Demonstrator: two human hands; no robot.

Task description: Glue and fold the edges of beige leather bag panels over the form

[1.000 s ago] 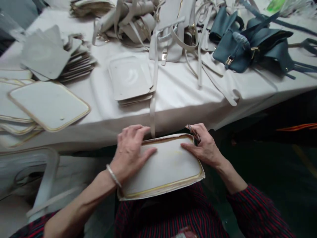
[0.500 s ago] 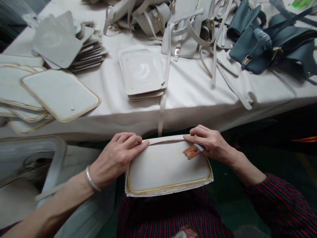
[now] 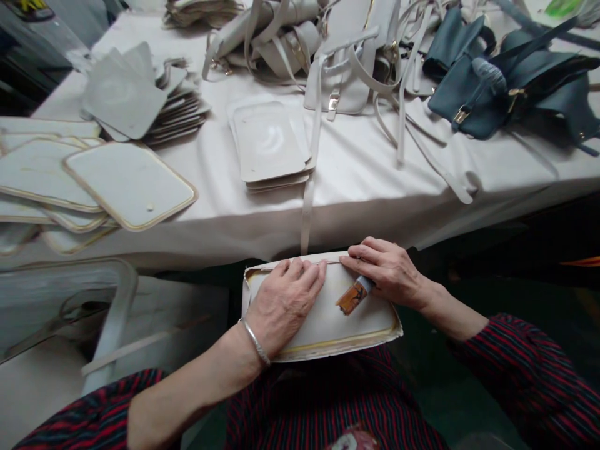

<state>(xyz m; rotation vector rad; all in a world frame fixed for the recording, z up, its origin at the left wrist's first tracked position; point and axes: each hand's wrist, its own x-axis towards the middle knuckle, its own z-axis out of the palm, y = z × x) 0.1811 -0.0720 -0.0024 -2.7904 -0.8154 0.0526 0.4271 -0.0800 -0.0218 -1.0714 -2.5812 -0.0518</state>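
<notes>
A pale bag panel (image 3: 323, 331) with yellowish glue along its border lies before my lap, its far edge turned over in a narrow fold. My left hand (image 3: 285, 303) lies flat across the panel's left half, fingertips pressing on the folded edge. At the right part of that edge, my right hand (image 3: 387, 269) touches the fold with its fingers. Tucked in the right hand is a short tool (image 3: 352, 297) with a grey band and a ragged brown end; its exact kind is unclear. The right palm and the panel's underside are hidden.
Ahead is a table with a pale cloth (image 3: 234, 231). On it lie glue-edged panels (image 3: 131, 184), a pile of grey pieces (image 3: 126, 94), a small stack (image 3: 272, 140), pale bags (image 3: 342, 81) and dark blue bags (image 3: 473, 100). A plastic bin (image 3: 124, 294) stands at the left.
My left hand has moved right along the folded edge, from its left end to lie over the panel. The right hand and its tool have shifted slightly left.
</notes>
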